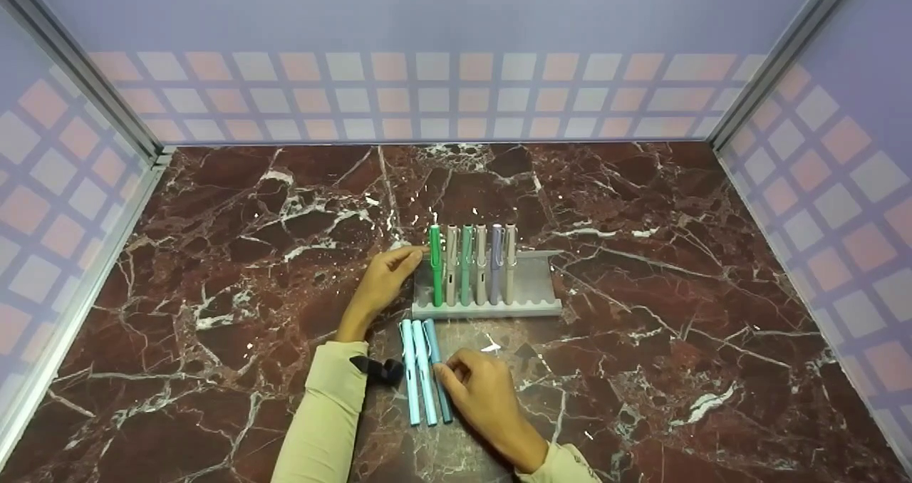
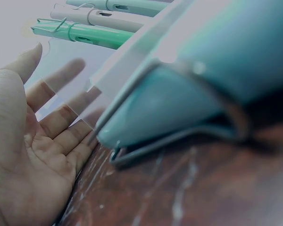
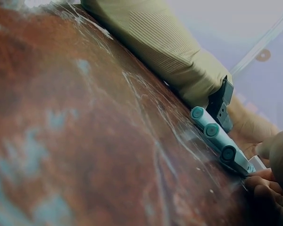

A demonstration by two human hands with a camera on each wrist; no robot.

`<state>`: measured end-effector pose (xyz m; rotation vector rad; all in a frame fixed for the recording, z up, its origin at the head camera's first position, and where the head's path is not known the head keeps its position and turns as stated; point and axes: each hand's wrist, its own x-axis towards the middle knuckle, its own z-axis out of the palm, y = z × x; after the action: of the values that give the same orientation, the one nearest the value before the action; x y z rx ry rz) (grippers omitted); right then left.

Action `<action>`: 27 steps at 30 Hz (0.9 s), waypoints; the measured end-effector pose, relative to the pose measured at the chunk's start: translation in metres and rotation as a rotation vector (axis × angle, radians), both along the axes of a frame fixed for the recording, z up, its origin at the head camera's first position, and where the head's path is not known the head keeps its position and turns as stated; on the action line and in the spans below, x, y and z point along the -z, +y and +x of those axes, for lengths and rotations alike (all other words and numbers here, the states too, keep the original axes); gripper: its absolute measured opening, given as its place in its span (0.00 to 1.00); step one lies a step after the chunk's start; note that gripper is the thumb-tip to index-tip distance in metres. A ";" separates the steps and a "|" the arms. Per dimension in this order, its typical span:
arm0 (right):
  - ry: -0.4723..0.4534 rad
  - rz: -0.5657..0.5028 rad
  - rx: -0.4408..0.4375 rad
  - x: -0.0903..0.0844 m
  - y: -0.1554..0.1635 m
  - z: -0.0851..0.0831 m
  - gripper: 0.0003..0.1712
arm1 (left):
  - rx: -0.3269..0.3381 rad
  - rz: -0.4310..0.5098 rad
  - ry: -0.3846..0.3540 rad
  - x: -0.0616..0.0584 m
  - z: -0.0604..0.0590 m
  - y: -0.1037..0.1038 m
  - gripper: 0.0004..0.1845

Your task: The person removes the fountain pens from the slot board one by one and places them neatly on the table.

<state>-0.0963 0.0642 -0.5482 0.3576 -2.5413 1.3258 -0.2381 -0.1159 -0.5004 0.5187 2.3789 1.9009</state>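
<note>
A grey grooved pen rack lies mid-table with several pens side by side in it, a bright green pen leftmost. My left hand rests with straight fingers against the rack's left end, beside the green pen; its palm is open. In front of the rack lie two light blue pens and a darker teal pen, parallel on the marble. My right hand pinches the teal pen between thumb and fingertips. Close up, a teal pen cap with clip fills the left wrist view.
The red-brown marble tabletop is enclosed by checkered walls at the back and both sides, with metal corner posts. The rack's right grooves hold no pens. My left sleeve lies beside the loose pens.
</note>
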 end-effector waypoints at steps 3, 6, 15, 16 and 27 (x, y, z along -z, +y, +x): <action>-0.012 -0.008 0.007 0.000 0.000 0.000 0.10 | 0.009 0.005 0.002 0.001 0.000 0.000 0.17; 0.001 -0.010 0.007 0.002 0.001 -0.001 0.09 | 0.015 0.004 0.006 0.001 0.000 0.000 0.17; 0.033 -0.055 0.000 0.004 0.006 -0.009 0.04 | -0.005 0.010 -0.002 0.001 0.000 0.000 0.16; 0.048 -0.064 0.001 0.004 0.006 -0.010 0.04 | -0.008 0.011 -0.005 0.001 0.000 0.000 0.16; 0.301 -0.066 0.094 0.007 0.024 -0.033 0.06 | -0.007 0.010 -0.029 0.000 0.000 0.001 0.17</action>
<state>-0.1293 0.0882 -0.5555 0.3876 -2.2342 1.2160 -0.2382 -0.1154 -0.5004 0.4810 2.3579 1.9113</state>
